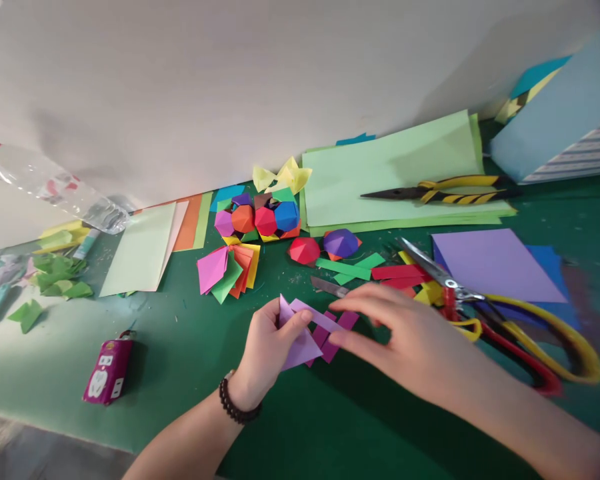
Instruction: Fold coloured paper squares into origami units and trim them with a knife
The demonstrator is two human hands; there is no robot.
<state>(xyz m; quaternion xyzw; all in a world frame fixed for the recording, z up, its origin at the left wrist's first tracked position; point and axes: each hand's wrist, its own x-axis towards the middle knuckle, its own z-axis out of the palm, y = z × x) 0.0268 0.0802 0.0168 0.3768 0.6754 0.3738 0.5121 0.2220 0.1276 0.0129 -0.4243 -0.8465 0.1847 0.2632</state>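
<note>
Folded green paper scraps (26,316): small, pointed pieces at far left on the smooth, dark green worktop (55,373).
Clear, crinkled plastic bag (50,183): glossy, with red print that cannot be read.
Magenta box-shaped object (111,367): white printed figures on its faces; any lettering too small to read.
Pale green rectangular paper sheet (143,250): flat and matte, overlapping pink and orange sheets.
Fan of coloured paper pieces (229,267): magenta, green, orange and yellow, crisp-edged and overlapping.
Multicoloured faceted paper cluster (257,217): folded, dome-like units joined together, just behind the fan.
Left hand (263,347): closed on the paper, thumb uppermost; a black beaded bracelet (240,402) circles the wrist.
Folded lilac paper piece (300,348): held in the left hand above the worktop, with a sharp point and a narrow flap directed rightward.
Faceted paper domes: one red (304,251), one purple (341,244), side by side.
Right hand (395,323): fingers partly spread at the flap's end; whether they pinch it cannot be told.
Black-and-yellow-handled metal pliers (427,193): resting on broad light green sheets (350,177).
Red-and-yellow-handled metal scissors (450,283): open, beside a purple paper sheet (500,263).
</note>
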